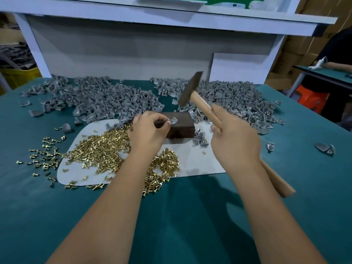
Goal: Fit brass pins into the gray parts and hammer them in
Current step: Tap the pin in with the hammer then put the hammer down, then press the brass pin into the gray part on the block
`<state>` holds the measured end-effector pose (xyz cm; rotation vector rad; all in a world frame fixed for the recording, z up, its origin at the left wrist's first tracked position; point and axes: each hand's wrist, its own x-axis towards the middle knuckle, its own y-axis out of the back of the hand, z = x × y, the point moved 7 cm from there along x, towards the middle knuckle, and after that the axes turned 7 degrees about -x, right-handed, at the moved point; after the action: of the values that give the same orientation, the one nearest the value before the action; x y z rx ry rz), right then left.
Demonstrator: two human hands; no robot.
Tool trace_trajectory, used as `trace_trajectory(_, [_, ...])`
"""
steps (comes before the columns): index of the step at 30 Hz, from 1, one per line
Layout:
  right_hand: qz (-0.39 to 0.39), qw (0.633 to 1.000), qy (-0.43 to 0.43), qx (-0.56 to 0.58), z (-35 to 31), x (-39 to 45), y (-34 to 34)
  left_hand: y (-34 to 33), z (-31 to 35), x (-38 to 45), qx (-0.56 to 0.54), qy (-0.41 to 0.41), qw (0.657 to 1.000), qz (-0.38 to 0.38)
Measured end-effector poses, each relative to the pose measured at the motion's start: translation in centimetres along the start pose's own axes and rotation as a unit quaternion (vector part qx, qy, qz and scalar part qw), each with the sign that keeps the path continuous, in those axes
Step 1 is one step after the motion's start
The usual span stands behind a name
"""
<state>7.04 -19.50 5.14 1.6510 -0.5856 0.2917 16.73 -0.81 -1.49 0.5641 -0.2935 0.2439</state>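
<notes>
My left hand [148, 130] pinches a small gray part [173, 121] with a brass pin standing in it, held on top of a dark metal block [181, 127]. My right hand [234, 138] grips the wooden handle of a hammer [190, 88]. The dark hammer head is raised above and slightly behind the block, blurred by motion. A heap of loose brass pins [102, 147] lies on a white sheet [192, 162] under and left of my left forearm.
Large piles of gray parts [106, 98] cover the back of the green table [190, 216]; another pile [238, 100] lies at the right. A few pinned parts [200, 139] sit beside the block. A white shelf frame [133, 44] stands behind. Another person [335, 63] works at the right.
</notes>
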Motion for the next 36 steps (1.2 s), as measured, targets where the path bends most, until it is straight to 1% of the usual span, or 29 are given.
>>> trace_trajectory(2, [-0.001,1.000,0.019,-0.016,-0.8,-0.1,0.3,0.1,-0.1,-0.1,-0.011,0.006,1.000,0.003])
trace_trajectory(6, [0.061,0.998,0.016,-0.031,-1.6,-0.3,1.4,0.2,0.0,-0.1,-0.027,-0.007,0.999,0.016])
trace_trajectory(8, [0.039,0.998,0.033,-0.049,-1.8,-0.5,0.8,0.2,0.0,-0.1,-0.034,-0.004,0.999,0.016])
trace_trajectory(10, [-0.015,0.996,0.052,-0.065,-2.1,-0.5,-0.3,0.2,-0.1,0.0,-0.042,0.006,0.999,0.013])
trace_trajectory(11, [-0.019,0.996,0.054,-0.065,-2.1,-0.4,-0.3,0.2,-0.2,0.0,-0.047,0.007,0.999,0.011])
trace_trajectory(14, [0.052,0.997,0.031,-0.057,-2.0,0.3,1.2,0.1,-0.5,0.2,-0.028,0.011,0.999,0.026])
trace_trajectory(16, [0.076,0.995,0.025,-0.052,-2.2,0.0,1.6,-0.2,-0.7,0.2,-0.005,0.005,1.000,0.030])
trace_trajectory(17, [0.064,0.996,0.034,-0.053,-2.4,-0.2,1.1,-0.3,-0.8,0.3,-0.005,0.004,0.999,0.031])
trace_trajectory(19, [0.004,0.995,0.059,-0.075,-2.8,-0.7,-0.6,-0.3,-0.8,0.3,-0.023,0.008,0.999,0.036])
trace_trajectory(20, [-0.014,0.995,0.059,-0.085,-2.8,-0.7,-1.0,-0.3,-0.8,0.3,-0.026,0.010,0.999,0.039])
trace_trajectory(21, [-0.007,0.995,0.052,-0.084,-2.8,-0.5,-0.7,-0.3,-0.8,0.3,-0.019,0.011,0.999,0.044])
trace_trajectory(25, [0.110,0.992,0.022,-0.059,-2.9,-0.3,1.6,-0.3,-0.8,0.4,0.014,-0.010,0.998,0.058])
trace_trajectory(26, [0.114,0.991,0.027,-0.065,-3.0,-0.5,1.6,-0.4,-0.9,0.4,0.013,-0.011,0.998,0.058])
trace_trajectory(27, [0.089,0.992,0.038,-0.080,-3.1,-0.6,1.0,-0.4,-1.0,0.4,0.010,-0.007,0.998,0.057])
trace_trajectory(29, [0.014,0.993,0.061,-0.100,-3.4,-0.8,-0.6,-0.4,-1.0,0.5,-0.003,0.005,0.999,0.052])
trace_trajectory(30, [-0.002,0.993,0.063,-0.103,-3.3,-0.8,-0.8,-0.4,-1.0,0.4,-0.005,0.008,0.999,0.050])
trace_trajectory(31, [0.006,0.993,0.061,-0.102,-3.3,-0.5,-0.4,-0.4,-0.9,0.4,0.000,0.010,0.999,0.053])
trace_trajectory(34, [0.075,0.993,0.042,-0.081,-3.0,0.0,1.6,-0.3,-0.9,0.3,0.017,-0.003,0.998,0.063])
trace_trajectory(36, [0.118,0.991,0.023,-0.052,-2.6,0.0,2.5,-0.3,-0.9,0.2,0.008,-0.020,0.998,0.061])
